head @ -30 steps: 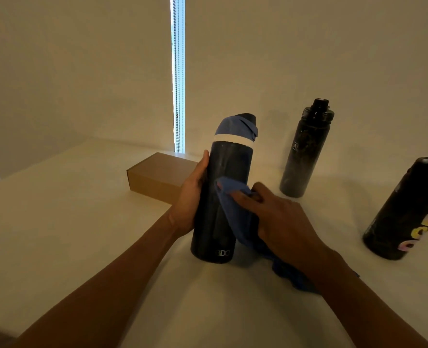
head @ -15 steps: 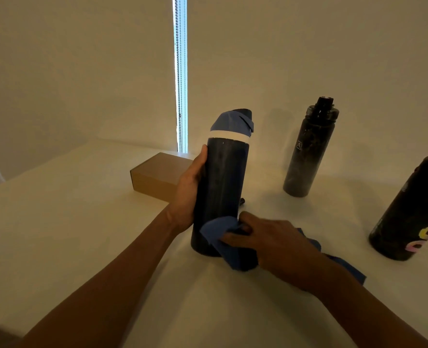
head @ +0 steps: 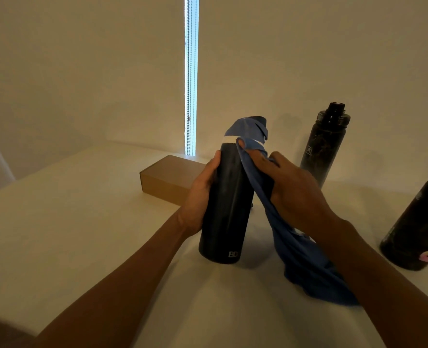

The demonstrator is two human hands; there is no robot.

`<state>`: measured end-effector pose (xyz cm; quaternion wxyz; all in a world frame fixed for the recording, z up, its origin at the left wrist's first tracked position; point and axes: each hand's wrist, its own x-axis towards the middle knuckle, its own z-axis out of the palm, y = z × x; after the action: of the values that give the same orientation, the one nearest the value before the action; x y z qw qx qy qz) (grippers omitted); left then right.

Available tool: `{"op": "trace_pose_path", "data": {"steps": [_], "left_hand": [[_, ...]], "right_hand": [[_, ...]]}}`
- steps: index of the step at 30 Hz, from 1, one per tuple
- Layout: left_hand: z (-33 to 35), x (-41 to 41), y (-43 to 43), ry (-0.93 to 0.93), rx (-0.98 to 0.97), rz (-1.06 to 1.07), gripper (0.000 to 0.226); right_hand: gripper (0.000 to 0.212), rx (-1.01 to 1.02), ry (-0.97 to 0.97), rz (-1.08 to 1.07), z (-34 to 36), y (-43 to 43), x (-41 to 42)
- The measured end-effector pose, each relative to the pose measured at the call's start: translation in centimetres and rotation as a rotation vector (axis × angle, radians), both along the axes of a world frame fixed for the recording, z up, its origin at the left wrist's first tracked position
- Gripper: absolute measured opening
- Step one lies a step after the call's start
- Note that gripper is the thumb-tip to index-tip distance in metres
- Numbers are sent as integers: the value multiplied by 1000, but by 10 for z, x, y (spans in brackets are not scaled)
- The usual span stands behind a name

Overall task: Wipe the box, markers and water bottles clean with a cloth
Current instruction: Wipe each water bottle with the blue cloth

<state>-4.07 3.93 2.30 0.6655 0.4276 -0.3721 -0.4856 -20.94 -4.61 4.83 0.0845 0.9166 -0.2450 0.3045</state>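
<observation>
A tall dark navy bottle (head: 226, 207) with a blue lid and a white band stands upright on the white table (head: 70, 234). My left hand (head: 199, 194) grips its left side around the middle. My right hand (head: 293, 194) holds a blue cloth (head: 305, 259) and presses it against the bottle's upper right side, just under the white band. The cloth's tail hangs down onto the table. A brown cardboard box (head: 167, 180) lies behind my left hand. No markers are plainly visible.
A black bottle (head: 324, 144) with a screw cap stands at the back right near the wall. Another black bottle (head: 418, 224) with coloured lettering stands at the right edge. A bright window slit (head: 190, 71) with a bead chain runs down the wall.
My right hand slid the cloth down to the base of the navy bottle, then up to just below its white band. My left hand kept its grip.
</observation>
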Motion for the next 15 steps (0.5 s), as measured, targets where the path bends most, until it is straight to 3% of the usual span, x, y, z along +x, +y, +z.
{"op": "trace_pose_path", "data": {"steps": [7,10,13,15], "left_hand": [[-5,5,-5,-16,33,14,45],[-1,6,-1,4,48,7,47],[-3,7,1,4,37,-18,54],[-4,8,-1,0,25,-2,54]], "right_hand": [[61,120,110,-14,-15,28,-7],[62,89,367,23,-33,42,-17],[60,321,643,-43,-46,63,-18],[56,342,802,30,-50,68,-18]]}}
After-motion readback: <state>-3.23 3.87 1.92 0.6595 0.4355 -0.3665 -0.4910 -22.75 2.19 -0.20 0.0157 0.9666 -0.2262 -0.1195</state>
